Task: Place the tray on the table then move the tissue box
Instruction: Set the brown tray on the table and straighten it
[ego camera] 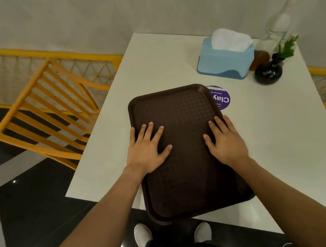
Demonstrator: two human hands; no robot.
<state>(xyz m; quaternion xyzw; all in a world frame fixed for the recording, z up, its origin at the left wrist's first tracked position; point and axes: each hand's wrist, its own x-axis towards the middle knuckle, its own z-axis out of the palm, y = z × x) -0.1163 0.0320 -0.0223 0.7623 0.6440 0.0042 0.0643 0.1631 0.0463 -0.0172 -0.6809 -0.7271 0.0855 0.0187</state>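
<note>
- An orange chair (pixel 47 110) stands off the table's left edge, against a yellow railing (pixel 22 55); neither has a part in the job.
- The left hand (pixel 147 146) lies flat on the tray (pixel 185 151), fingers spread, palm over the tray's left rim. It presses down and grasps nothing.
- The tray rests on the white table (pixel 275 139) near the near edge. Its near left corner juts out past that edge, above the floor and the person's shoes (pixel 143 239). Its far right corner covers part of a purple round sticker (pixel 222 98).
- The right hand (pixel 226 138) lies flat too, fingers spread, on the tray's right rim, and holds nothing.
- Progress, as I judge it: the first half is nearly done, since the tray is down. It may need a push further onto the table so that no corner hangs off.
- Left to do: the tissue box (pixel 225 60) looks untouched. It is blue, with a white tissue sticking up, and sits toward the far right corner of the table.
- The box is well apart from both hands, beyond the tray's far end and to the right; the right hand is the nearer one.
- Just right of the box stand a small dark vase (pixel 268 73) with a green sprig and a clear glass bottle (pixel 281 16). A reach for the box should keep clear of them.
</note>
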